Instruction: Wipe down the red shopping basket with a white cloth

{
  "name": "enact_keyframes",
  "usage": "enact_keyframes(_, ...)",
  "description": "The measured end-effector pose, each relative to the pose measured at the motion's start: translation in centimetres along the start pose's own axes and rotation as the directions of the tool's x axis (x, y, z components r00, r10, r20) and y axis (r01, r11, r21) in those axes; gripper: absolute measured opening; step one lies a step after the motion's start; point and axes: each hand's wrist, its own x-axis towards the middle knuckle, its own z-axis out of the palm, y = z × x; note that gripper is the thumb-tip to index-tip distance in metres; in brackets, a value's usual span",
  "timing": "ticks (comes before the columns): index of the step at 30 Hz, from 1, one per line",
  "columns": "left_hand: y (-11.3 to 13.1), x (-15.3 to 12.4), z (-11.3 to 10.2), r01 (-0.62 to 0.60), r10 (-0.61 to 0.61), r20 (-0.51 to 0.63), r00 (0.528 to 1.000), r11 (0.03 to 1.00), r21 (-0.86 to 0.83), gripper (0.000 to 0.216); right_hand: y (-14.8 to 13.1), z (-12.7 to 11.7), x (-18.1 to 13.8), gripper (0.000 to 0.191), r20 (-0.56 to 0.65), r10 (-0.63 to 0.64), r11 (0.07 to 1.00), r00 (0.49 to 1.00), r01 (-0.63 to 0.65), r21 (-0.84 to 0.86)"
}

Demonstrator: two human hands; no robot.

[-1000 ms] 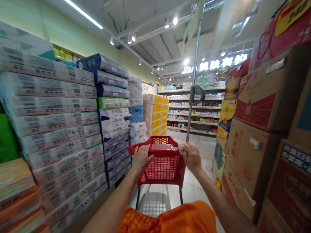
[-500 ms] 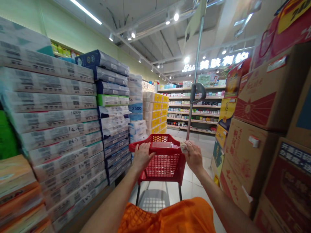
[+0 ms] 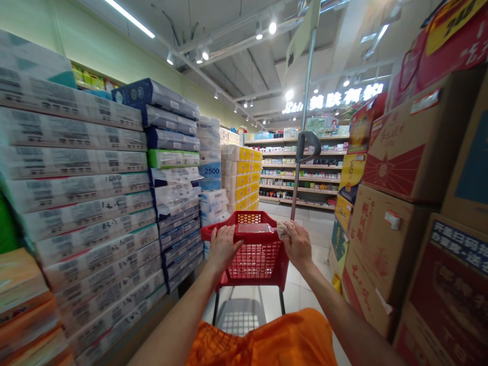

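One red cart (image 3: 251, 260), pointing away, long axis fore-and-aft

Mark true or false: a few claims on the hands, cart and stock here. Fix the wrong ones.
1. The left hand is on the handle of the shopping cart. True.
2. The shopping cart is blue. False: it is red.
3. The right hand has a pale crumpled item at its fingers. True.
4. Cardboard boxes are stacked to the right of the shopping cart. True.
5. None of those boxes has any printing. False: several are printed in red.
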Motion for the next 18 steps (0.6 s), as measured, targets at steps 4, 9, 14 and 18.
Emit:
enact_keyframes(4,0.3,-0.1,0.0,-0.015,0.015,0.012,1.000,1.000,0.019,0.049,-3.9,0.8,0.0,0.032,0.057,-0.112,0.991,0.992,0.107,0.081)
enact_keyframes(9,-2.3,-0.8,-0.3,0.112,-0.112,-0.002,0.994,0.989,0.093,0.055,-5.2,1.0,0.5,0.035,0.137,-0.232,0.966,0.963,0.211,0.150)
enact_keyframes(14,-3.9,-1.2,-0.4,0.096,-0.098,0.037,0.994,0.993,0.064,0.060,-3.0,0.9,1.4,0.033,0.085,0.036,0.998,0.996,-0.040,0.040)
enact_keyframes(18,-4.1,-1.2,-0.4,0.064,-0.065,0.042,0.997,0.998,0.026,0.058,-8.6,2.4,1.5,0.030,0.168,-0.151,0.981,0.974,0.127,0.144)
